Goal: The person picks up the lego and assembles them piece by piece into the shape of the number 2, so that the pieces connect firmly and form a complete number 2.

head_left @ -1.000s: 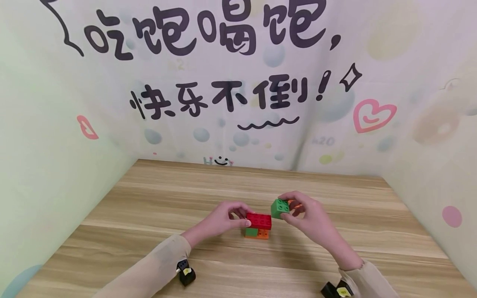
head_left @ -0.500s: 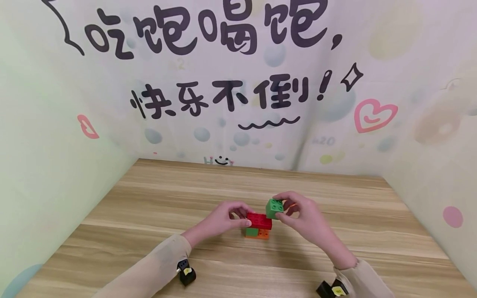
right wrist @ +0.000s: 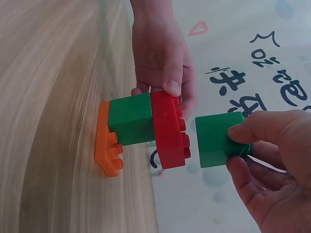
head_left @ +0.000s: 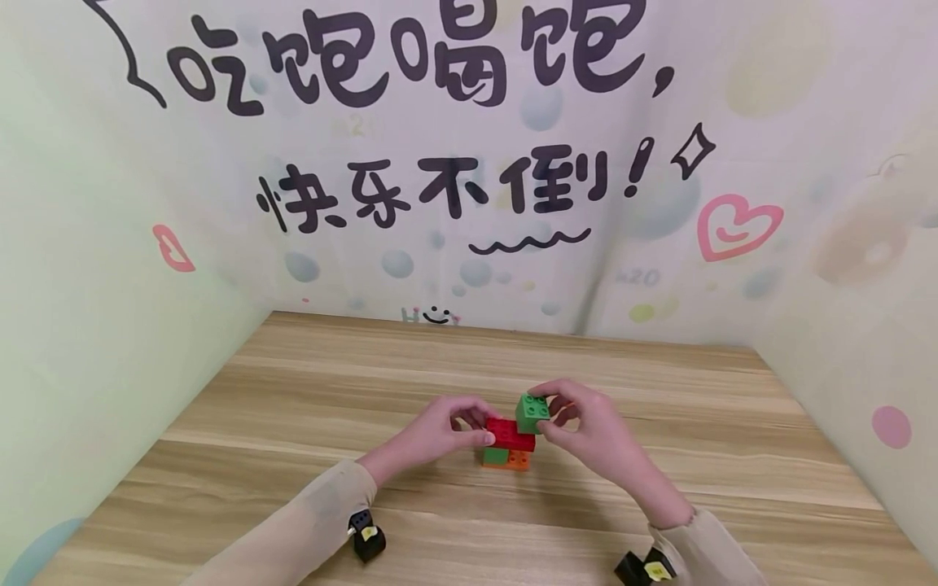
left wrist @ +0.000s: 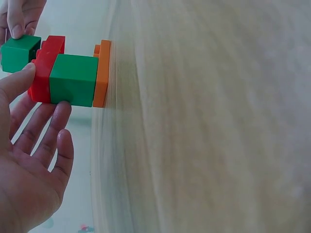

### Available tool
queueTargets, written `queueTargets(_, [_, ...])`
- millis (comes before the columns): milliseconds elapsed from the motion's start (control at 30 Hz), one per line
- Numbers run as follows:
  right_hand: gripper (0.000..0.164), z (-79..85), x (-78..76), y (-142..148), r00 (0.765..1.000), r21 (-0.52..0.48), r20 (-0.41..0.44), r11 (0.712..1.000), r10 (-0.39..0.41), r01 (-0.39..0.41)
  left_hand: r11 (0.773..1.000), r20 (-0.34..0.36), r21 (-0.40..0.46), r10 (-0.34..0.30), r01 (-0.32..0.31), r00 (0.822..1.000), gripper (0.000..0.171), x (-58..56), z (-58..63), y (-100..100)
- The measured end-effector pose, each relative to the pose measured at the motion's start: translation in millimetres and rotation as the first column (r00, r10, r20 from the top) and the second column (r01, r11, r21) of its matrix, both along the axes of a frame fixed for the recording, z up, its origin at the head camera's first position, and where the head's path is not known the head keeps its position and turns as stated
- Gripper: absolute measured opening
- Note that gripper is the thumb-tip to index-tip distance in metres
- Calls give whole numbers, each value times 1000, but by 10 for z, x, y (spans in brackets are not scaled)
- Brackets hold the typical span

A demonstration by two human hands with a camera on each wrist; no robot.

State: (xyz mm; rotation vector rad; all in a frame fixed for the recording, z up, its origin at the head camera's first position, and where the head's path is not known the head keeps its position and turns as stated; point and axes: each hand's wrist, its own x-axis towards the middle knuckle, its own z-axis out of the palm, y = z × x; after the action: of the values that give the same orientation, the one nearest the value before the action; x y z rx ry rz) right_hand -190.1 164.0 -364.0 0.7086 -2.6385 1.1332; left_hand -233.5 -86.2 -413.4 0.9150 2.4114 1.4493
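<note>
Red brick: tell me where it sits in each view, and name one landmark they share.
Head: red brick below centre, slightly right, above the orange plate.
Left wrist: red brick at upper left, left of the orange plate.
Right wrist: red brick near centre, right of the orange plate.
Shared landmark: the orange plate, the stack's base.

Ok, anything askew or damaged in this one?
Nothing looks damaged or spilled. The one lopsided spot: the red brick sits on the lower green brick at one end only, its other end jutting over the orange plate, with a gap beneath.
</note>
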Motion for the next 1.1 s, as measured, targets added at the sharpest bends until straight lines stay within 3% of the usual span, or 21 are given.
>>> queueTargets(1100, [34, -53, -46, -21, 999, 18, 2, 998, 54, -54, 1000, 4, 24, -7, 7, 1000, 25, -2, -28, 2])
